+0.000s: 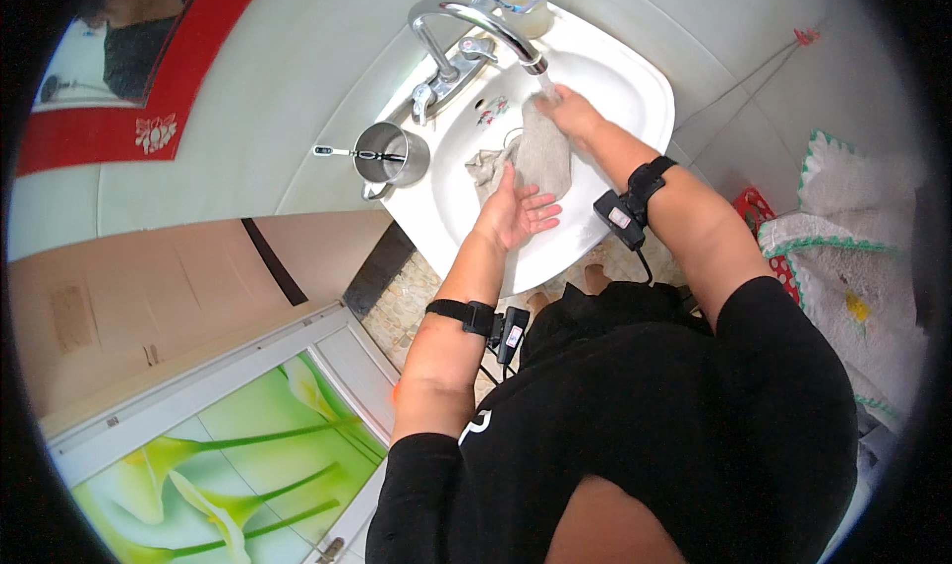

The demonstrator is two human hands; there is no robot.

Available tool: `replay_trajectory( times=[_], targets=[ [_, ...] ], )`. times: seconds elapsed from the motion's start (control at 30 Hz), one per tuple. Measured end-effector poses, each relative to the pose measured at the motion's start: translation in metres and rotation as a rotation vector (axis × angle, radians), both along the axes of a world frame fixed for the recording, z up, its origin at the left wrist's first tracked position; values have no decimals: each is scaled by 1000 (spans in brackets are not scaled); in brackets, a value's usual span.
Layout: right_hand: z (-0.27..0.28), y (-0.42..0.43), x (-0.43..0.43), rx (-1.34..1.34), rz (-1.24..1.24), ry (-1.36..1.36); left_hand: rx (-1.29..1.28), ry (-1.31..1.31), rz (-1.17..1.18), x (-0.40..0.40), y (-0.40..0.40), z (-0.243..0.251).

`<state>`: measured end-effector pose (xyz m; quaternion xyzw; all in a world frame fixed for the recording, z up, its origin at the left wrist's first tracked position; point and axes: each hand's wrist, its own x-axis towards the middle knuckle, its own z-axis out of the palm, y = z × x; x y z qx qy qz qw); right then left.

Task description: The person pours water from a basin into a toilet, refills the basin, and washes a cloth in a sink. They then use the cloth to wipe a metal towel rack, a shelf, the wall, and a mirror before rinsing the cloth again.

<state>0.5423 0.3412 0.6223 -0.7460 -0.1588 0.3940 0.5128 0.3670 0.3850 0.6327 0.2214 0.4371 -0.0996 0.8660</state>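
Observation:
A grey-beige cloth point(547, 155) hangs into the white washbasin point(617, 80), its lower part bunched near the drain. My right hand point(571, 114) holds the cloth's upper end just below the spout of the chrome faucet point(487, 19), where water runs down onto it. Palm up and fingers apart, my left hand point(518, 210) is over the near side of the basin, beside the cloth's lower edge, and grips nothing. Whether its thumb touches the cloth I cannot tell.
A metal mug point(392, 155) with a toothbrush point(338, 151) across it stands on the basin's left corner. Behind the faucet is a cup point(529, 19) with toothbrushes. Towels with green edging point(833, 229) hang at the right. A red-framed mirror point(167, 110) is at the upper left.

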Motion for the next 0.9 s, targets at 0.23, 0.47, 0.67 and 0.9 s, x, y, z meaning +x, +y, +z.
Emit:
replay_trajectory(
  times=[0.23, 0.47, 0.67, 0.9],
  targets=[
    [77, -14, -51, 140, 267, 142, -89, -466, 312, 34, 18, 1],
    [34, -13, -52, 209, 225, -813, 186, -366, 389, 49, 2, -14],
    [16, -24, 10, -39, 12, -13, 156, -187, 376, 56, -19, 36],
    [20, -29, 27, 55, 29, 344, 1121, -281, -705, 54, -2, 42]
  ],
)
